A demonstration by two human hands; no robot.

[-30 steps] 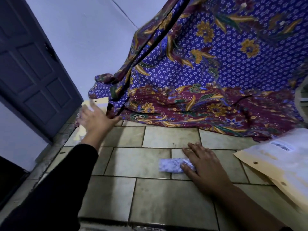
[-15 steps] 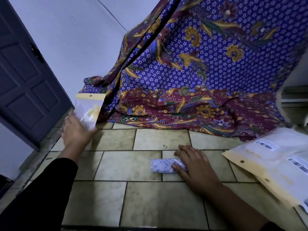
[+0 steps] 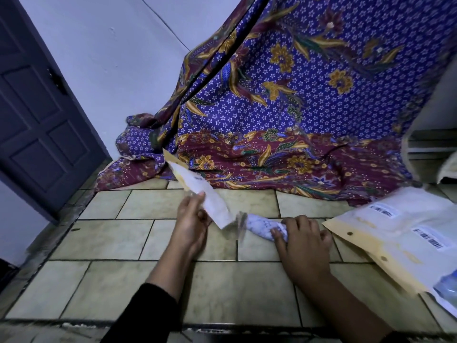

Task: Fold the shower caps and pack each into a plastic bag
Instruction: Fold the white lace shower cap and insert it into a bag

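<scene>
The right hand (image 3: 303, 240) presses the rolled white-and-blue patterned shower cap (image 3: 263, 227) onto the tiled floor (image 3: 138, 233), its long axis running left-right; the left hand (image 3: 191, 222) pinches a small clear yellow-topped plastic bag (image 3: 210, 200), whose blurred lower end hangs just beside the cap's free left end.

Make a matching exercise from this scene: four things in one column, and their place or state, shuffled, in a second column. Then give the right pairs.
Things:
1. plastic bag
2. folded shower cap
3. patterned cloth
4. padded envelopes

Places or states:
A. draped behind the tiled floor
B. held up in the left hand
C. lying flat at the right, barcode labels up
D. pinned on the tiles under the right hand

Pairs: 1-B, 2-D, 3-A, 4-C
</scene>
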